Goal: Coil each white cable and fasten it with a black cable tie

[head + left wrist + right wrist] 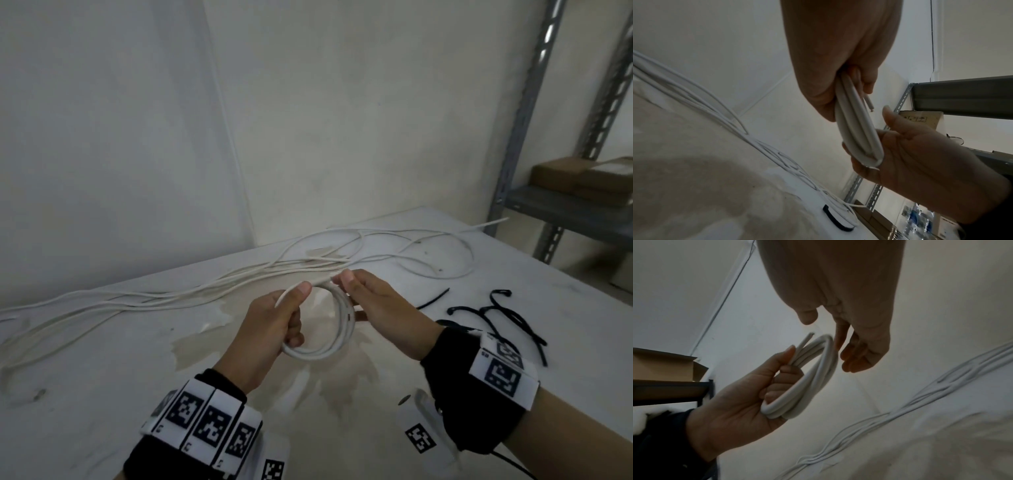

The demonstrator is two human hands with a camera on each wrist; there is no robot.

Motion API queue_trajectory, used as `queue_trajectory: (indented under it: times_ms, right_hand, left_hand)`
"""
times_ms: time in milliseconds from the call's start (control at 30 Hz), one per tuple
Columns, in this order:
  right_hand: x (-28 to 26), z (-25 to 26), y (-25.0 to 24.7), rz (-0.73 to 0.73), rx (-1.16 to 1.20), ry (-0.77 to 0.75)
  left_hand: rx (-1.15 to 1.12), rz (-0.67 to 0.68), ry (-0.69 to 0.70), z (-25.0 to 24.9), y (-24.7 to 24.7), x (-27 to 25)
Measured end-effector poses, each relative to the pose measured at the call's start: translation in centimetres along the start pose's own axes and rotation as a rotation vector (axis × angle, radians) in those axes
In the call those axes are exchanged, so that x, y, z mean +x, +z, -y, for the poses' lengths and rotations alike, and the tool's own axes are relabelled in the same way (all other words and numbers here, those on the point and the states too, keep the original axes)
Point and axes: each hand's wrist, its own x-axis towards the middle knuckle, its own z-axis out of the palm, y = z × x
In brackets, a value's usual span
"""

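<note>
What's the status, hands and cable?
Left hand grips coiled white cable. Right hand open against coil. Black cable ties untouched on table. Nothing blocking.

I see the coiled white cable (337,329) held up over the pale flat tabletop (102,377), near its front middle, between my left hand (270,329) on its left side and my right hand (383,308) on its right. Behind the coil, the loose white cables (212,286) lie on the tabletop, running from the far left edge across to the back right. To the right of my right hand lie the black cable ties (503,317). Beyond the table's right back corner stands the grey metal shelving rack (524,116), with brown cardboard boxes (582,178) on its shelf.
</note>
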Motion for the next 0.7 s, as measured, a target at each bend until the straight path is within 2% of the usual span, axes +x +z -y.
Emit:
queue_trajectory:
  times_ms: [167,267,400,567,700]
  right_hand:
    - [-1.1,-2.6,-6.3,-0.139,-0.364,0.124]
    - [-1.6,-4.2,-9.9,-0.166,-0.597,0.198]
    - [-1.7,-5.7,-13.0,-0.095,-0.892,0.321]
    - [-1.0,-7.0,-13.6,0.049,-1.118,0.482]
    - [-0.1,-7.3,-13.1,0.063,-1.197,0.495]
  left_hand:
    - [0.008,0.019,-0.026,0.7,1.8,0.6]
    - [0.014,0.028,-0.037,1.1,2.9,0.7]
    - [0.026,0.032,-0.048,1.3,3.7,0.8]
    - [0.028,0.012,-0.061,1.2,3.8,0.9]
    - [0.037,0.005,-0.067,1.3,3.6,1.1]
